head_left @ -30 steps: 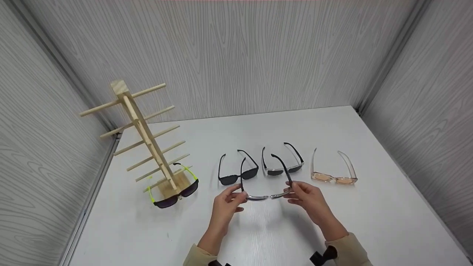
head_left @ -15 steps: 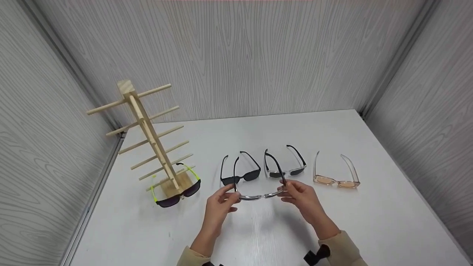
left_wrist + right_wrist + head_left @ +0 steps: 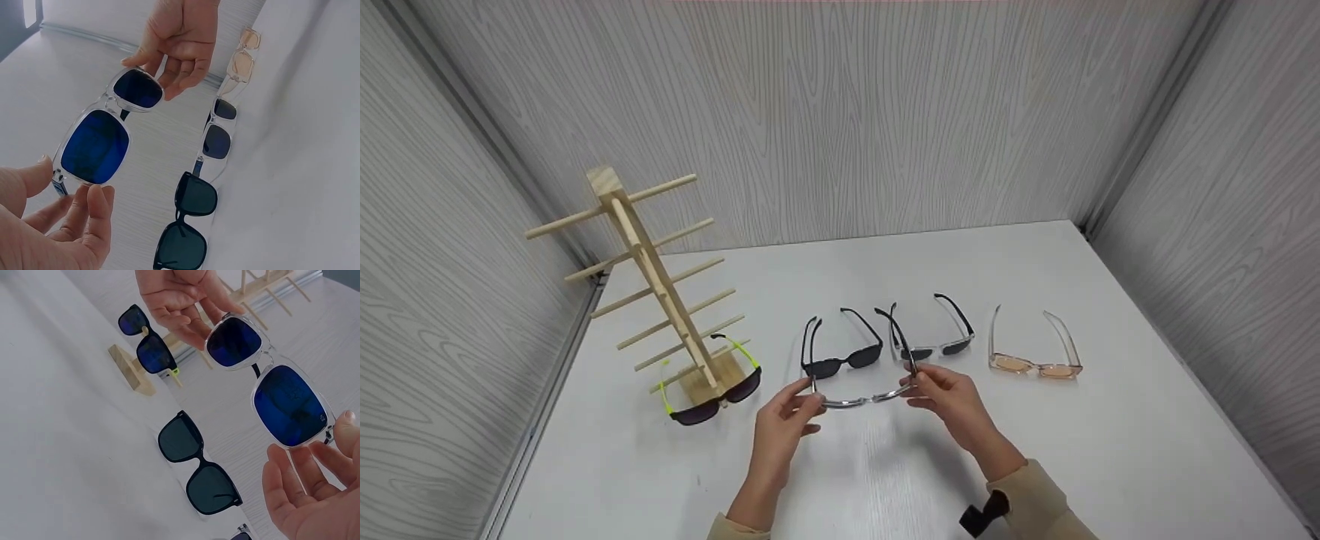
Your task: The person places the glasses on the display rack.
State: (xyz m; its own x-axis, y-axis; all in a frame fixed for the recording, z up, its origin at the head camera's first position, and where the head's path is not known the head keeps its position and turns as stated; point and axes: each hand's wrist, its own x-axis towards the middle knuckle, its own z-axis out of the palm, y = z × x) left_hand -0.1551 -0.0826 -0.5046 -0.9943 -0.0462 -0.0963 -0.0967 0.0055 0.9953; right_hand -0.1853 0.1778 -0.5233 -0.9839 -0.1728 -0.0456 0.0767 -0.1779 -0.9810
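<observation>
One pair of neon-yellow-armed sunglasses (image 3: 697, 412) sits low on the wooden peg rack (image 3: 664, 292). Above the white table (image 3: 1117, 442), clear-framed sunglasses with blue lenses (image 3: 95, 148) are held with their long axis left to right, fronts facing the near side and temples pointing toward the back wall (image 3: 840, 120); the left hand (image 3: 780, 427) and right hand (image 3: 952, 401) each pinch one end between thumb and fingers.

Even head-view light, soft shadows on the white tabletop (image 3: 1132, 442), faint glare (low centre), dimmer, hazier wrist views
</observation>
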